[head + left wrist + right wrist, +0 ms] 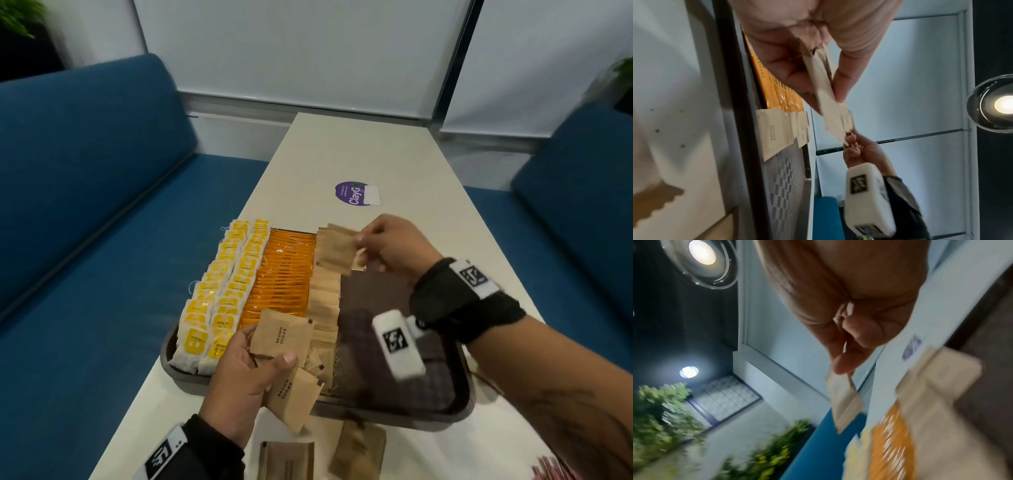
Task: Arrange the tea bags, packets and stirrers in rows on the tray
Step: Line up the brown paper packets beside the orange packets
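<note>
Looking down from my head, my left hand (239,380) grips a fan of brown sugar packets (281,346) over the tray's (459,407) near edge. Beyond it stand rows of yellow tea bags (219,291), orange packets (282,274) and brown ones. My right hand (390,246) pinches one brown packet (337,251) above the far end of that brown row.

From my left wrist, thumb and fingers (789,71) clamp the packets edge-on.

From my right wrist, blurred, my fingertips (844,365) pinch the hanging packet's corner above the tabletop (898,369).
</note>
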`<state>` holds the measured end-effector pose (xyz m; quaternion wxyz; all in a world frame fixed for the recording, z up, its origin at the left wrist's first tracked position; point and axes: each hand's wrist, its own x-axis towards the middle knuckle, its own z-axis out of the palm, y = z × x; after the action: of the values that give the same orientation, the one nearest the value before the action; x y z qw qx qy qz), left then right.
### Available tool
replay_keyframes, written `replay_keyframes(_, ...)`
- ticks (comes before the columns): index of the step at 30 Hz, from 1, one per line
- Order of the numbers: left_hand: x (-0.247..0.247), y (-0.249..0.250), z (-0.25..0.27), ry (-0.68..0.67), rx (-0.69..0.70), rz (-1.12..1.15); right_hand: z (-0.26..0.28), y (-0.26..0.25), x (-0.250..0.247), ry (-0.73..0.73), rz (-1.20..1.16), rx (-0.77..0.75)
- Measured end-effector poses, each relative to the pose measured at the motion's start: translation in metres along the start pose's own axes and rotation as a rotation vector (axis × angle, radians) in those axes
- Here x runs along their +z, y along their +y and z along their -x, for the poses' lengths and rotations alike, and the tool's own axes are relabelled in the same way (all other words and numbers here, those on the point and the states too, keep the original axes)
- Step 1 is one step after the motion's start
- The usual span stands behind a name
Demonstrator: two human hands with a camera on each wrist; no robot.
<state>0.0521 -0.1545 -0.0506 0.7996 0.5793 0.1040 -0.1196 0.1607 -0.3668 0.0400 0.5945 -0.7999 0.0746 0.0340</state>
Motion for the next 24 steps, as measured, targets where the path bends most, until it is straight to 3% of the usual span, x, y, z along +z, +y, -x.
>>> replay_keyframes(4, 0.000, -0.002, -0.002, 0.006, -0.019, 0.023, -0.053, 0.018, -0.026, 0.181, 0.143, 0.123)
replay_keyframes(9, 0.000, -0.001, -0.002, 0.003, -0.034, 0.036, -0.087, 0.061, -0.028, 0.111, 0.208, 0.334)
replay_keyframes(24, -0.004, -0.002, -0.001, -0.004, -0.020, 0.037, -0.102, 0.079, -0.012, 0.100, 0.179, 0.385)
